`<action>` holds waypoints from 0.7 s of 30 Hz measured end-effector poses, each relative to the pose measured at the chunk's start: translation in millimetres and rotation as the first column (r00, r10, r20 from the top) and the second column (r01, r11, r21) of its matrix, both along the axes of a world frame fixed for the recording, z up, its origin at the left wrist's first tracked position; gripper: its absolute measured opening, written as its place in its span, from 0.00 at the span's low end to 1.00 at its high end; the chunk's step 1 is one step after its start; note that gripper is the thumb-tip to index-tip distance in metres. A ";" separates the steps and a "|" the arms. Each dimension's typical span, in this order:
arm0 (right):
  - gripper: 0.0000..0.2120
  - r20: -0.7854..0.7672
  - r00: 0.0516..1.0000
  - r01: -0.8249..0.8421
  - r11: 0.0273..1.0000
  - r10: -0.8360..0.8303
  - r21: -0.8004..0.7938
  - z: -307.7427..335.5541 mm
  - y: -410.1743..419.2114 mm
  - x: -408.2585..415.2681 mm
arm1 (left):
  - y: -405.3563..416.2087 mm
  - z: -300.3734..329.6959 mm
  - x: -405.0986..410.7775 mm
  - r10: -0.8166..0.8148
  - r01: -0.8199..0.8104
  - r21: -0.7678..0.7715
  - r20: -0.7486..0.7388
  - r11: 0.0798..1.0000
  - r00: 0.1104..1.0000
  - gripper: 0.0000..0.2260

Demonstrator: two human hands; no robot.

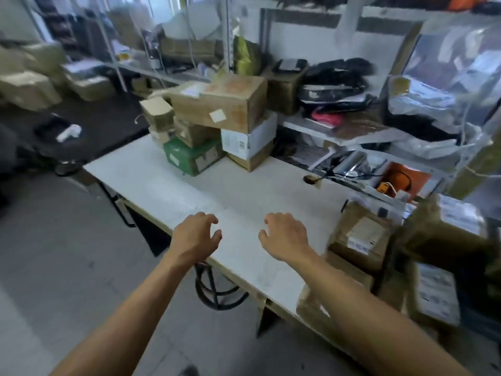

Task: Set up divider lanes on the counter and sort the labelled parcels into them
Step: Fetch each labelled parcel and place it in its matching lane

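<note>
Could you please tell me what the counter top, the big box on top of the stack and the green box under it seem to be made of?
Counter top: a pale, matt board, probably laminate over wood, judging by its light wooden edge.
Big box: plain brown cardboard, matt, with a white label.
Green box: likely printed cardboard with a slight sheen; blur leaves it uncertain.

Metal shelving [336, 131] stacked with black bags [336, 77], clear plastic wrap [444, 85], orange item [404, 180] below, grey floor [54, 267]

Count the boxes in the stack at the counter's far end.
6 visible: large brown box on top; white-topped box, green box, mid brown box beneath; two small ones left. Others may be hidden behind.
</note>
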State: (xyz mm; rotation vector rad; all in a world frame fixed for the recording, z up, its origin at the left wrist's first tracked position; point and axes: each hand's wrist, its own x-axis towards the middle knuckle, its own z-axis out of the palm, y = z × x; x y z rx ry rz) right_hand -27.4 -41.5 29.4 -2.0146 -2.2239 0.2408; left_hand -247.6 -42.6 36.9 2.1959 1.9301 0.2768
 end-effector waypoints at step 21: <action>0.12 0.141 0.984 -0.098 0.993 0.106 -0.063 -17.7 263.9 -316.4 | 227.8 -24.0 -322.6 0.160 -0.162 -0.020 -0.086 0.987 0.983 0.17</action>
